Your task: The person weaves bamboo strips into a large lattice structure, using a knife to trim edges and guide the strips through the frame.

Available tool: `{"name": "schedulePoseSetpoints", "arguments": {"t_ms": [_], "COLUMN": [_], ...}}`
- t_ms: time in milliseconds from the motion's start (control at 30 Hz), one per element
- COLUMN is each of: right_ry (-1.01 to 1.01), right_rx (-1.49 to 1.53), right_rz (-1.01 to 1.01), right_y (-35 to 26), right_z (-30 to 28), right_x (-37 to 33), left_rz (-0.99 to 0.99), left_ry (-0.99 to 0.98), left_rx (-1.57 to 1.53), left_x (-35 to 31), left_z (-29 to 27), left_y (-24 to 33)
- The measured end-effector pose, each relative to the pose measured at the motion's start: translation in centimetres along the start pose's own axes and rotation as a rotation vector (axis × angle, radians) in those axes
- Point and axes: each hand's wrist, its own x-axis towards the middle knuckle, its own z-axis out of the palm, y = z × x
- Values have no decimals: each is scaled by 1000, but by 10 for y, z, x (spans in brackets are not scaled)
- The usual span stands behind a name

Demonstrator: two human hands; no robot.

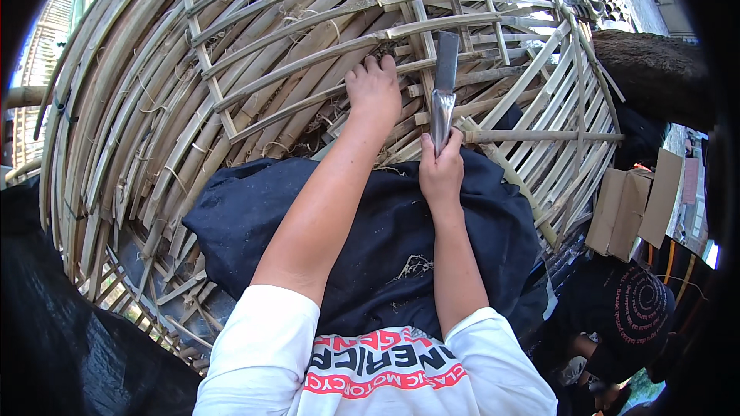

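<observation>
My left hand [374,91] reaches forward onto a lattice of split bamboo slats [324,46]. Its fingers are curled down between two slats; what they hold there, if anything, is hidden. Beside it on the right, my right hand [442,173] is closed around the lower end of a chisel-like metal tool [445,69]. That tool has a broad flat blade pointing away from me and a shiny, tapering metal shank. Its blade lies over the crossing slats.
Many long bent bamboo strips [131,115] are piled on the left. Black cloth [378,239] covers my lap. A thick log [655,69] and a cardboard box [628,204] are at the right. Below them, a person in dark clothing [617,316] is close by.
</observation>
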Motion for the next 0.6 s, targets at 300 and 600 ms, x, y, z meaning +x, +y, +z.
{"name": "schedulePoseSetpoints", "arguments": {"t_ms": [300, 600], "right_ry": [39, -33], "right_rx": [417, -60], "right_rz": [81, -57], "right_y": [-7, -13], "right_z": [-8, -8], "right_x": [2, -8], "left_rz": [-11, 34], "left_ry": [-75, -5], "left_rx": [7, -32], "left_x": [-2, -4], "left_z": [-13, -3], "left_y": [-1, -8]}}
